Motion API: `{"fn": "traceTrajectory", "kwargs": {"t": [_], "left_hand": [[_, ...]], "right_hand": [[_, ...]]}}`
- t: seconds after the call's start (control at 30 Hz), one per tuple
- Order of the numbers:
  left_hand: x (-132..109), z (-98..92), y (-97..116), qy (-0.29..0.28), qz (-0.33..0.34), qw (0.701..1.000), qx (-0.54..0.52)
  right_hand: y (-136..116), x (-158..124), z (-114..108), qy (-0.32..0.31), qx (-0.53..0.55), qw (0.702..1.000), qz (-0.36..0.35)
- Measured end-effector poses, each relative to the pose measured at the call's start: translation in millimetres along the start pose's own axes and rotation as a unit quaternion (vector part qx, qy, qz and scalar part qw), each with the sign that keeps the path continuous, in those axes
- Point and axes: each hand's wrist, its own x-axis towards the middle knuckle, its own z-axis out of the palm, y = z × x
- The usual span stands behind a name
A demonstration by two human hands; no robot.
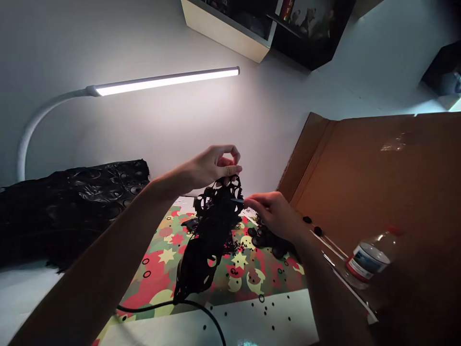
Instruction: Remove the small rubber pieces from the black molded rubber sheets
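Cardboard bounds right; left fingers hold webbing (room above)

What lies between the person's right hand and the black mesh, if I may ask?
A slim metal tool juts from the right hand, its tip overlapping the black mesh in the head view; whether it touches, I cannot tell.

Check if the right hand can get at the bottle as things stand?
Probably yes: only thin sticks seem to lie between the right hand and the bottle. That hand holds a slim metal tool, though, so it would likely need freeing first.
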Motion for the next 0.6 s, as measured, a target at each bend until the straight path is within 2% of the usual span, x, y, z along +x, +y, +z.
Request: {"fn": "traceTrajectory", "kwargs": {"t": [0.1, 0.27, 0.43, 0.6], "left_hand": [[0.2, 4.0, 3.0, 0.026, 0.022, 0.999, -0.027], [0.9, 7.7, 6.9, 0.059, 0.068, 0.994, -0.06], [-0.5, 8.1, 13.7, 0.121, 0.07, 0.987, -0.075], [1.9, 6.5, 12.5, 0.166, 0.057, 0.982, -0.068]], "right_hand": [[-5.2, 13.9, -12.2, -0.013, -0.041, 0.999, -0.025], [-14.6, 36.3, -21.7, -0.027, -0.033, 0.999, -0.034], [-21.4, 49.5, -24.1, -0.002, -0.037, 0.998, -0.051], [-20.6, 47.9, -34.4, 0.034, -0.041, 0.998, -0.043]]}}
